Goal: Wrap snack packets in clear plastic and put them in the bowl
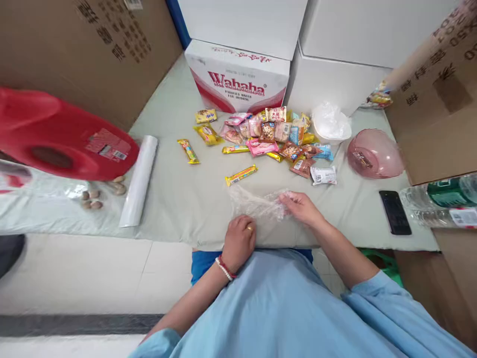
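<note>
Clear plastic bag [257,204], outline faint

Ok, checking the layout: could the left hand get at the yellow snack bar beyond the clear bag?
Probably yes: the yellow snack bar lies alone on the cloth, with only the flat clear bag between it and the left hand.
</note>
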Motion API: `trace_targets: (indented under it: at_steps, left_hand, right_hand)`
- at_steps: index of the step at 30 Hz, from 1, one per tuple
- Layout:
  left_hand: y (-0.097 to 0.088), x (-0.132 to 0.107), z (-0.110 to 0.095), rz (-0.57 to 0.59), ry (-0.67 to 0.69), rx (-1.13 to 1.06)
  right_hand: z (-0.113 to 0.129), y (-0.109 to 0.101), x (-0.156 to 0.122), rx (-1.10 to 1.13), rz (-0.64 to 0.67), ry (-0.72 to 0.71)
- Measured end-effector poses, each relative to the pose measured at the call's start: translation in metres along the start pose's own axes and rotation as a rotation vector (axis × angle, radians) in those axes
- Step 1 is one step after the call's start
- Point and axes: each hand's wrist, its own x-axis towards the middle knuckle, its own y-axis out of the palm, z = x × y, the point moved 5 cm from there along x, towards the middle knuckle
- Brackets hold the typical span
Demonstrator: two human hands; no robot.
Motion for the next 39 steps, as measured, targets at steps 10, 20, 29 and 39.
trace_targets:
  at_steps: [10,20,29,39]
  left_hand:
    - [-0.043,-0.027,0.021,0.121,0.085,-0.317]
    - [-0.027,0.015,0.028,0.160,-0.062,0.086]
    - [-0.013,0.001,0.054,0.143,-0.084,0.123]
    - [-0.015,0.024,0.053,0.311,-0.028,0.112]
  right_hand:
    - [0.022,-0.094,0.041,-0.315,-0.385,-0.090]
    - [0.032,-0.001,-0.022,-0.892,0.342,-0.551]
    - [-0.017,-0.066,-0.099,-0.804,0.742,-0.215]
    - [0.085,0.047,0.063,-1.233,0.196,-0.528]
